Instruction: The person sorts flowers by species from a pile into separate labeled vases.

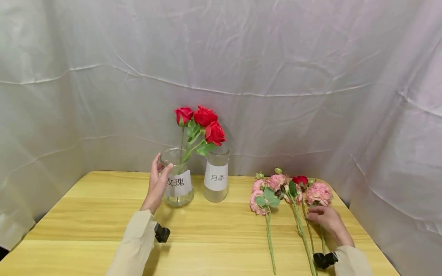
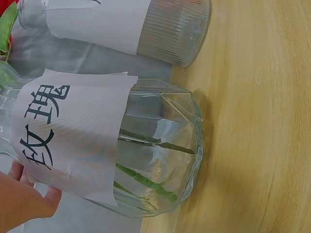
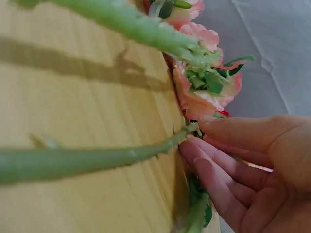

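Note:
My left hand grips the wide glass vase near its neck, thumb at the front. This vase carries a white label reading 玫瑰, and green stems show through its glass. Three red roses stand in it, leaning right. Over the flowers lying on the right, my right hand pinches a thorny green stem between thumb and fingertips. That stem leads up to a red rose, mostly hidden by my thumb in the right wrist view. Pink flowers lie around it.
A narrower glass vase labelled 月季 stands just right of the wide one. Pink blooms on a long stem lie left of my right hand, alongside a thicker green stem. A grey curtain hangs behind the wooden table.

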A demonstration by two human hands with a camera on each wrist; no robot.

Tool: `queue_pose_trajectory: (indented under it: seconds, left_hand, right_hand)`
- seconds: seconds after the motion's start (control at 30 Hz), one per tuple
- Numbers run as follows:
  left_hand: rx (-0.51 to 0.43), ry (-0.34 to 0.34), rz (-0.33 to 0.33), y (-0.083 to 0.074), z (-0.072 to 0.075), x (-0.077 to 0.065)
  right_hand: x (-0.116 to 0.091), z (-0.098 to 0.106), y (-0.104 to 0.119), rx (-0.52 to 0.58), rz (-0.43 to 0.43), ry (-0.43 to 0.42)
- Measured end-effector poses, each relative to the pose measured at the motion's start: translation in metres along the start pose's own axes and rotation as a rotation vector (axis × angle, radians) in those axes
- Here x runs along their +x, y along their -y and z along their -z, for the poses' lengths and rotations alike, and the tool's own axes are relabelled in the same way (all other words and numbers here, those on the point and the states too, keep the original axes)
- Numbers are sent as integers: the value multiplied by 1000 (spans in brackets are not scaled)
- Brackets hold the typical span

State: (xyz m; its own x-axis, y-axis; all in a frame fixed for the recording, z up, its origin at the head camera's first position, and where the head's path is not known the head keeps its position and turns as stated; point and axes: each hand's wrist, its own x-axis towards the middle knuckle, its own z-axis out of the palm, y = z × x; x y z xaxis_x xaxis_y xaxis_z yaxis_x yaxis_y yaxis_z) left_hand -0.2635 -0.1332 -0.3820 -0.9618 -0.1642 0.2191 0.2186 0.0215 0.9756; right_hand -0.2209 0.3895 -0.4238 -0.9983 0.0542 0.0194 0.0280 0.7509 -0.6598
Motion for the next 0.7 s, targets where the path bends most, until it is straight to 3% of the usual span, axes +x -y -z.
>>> queue_pose_trajectory:
  seconds: [0.33,0.7]
  left_hand:
    - [7,-4,-17,0,0,-2]
    - [2,-2,-10,1,0,-1]
  right_hand:
    - [3,-8,7,-20,-79,-31]
    - [8,-1,2,188,-141,79]
